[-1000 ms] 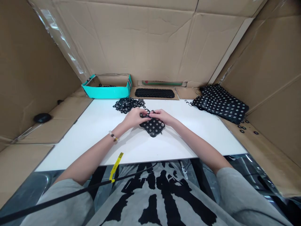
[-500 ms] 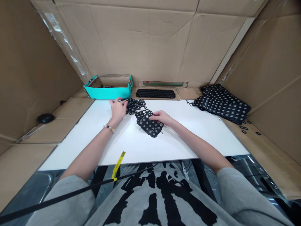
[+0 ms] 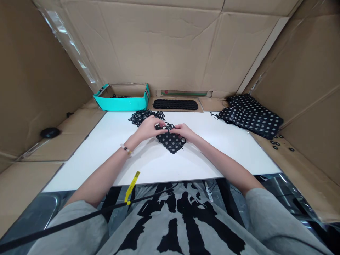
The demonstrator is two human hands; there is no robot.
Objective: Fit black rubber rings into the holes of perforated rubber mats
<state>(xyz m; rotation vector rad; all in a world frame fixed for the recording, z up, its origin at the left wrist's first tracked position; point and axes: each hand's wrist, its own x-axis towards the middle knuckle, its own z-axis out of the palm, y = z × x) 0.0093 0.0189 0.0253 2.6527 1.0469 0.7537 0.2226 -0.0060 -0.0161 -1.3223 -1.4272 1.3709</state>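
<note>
A small black rubber sheet full of round holes [image 3: 172,142] lies on the white table [image 3: 111,141] in front of me. My left hand [image 3: 148,128] and my right hand [image 3: 182,131] meet at its far edge, fingers pinched on the sheet. A loose pile of black rubber rings [image 3: 142,116] lies just beyond my left hand. I cannot make out whether a ring sits between my fingertips.
A teal-edged cardboard box [image 3: 122,97] stands at the back left. A black perforated strip [image 3: 175,104] lies behind the table. A stack of black perforated sheets [image 3: 249,115] rests at the right, with loose rings [image 3: 276,145] beside it. Cardboard walls surround everything.
My left hand reached to the ring pile half a second ago and has come back to the sheet's far edge, next to my right hand, which stayed on the sheet.
</note>
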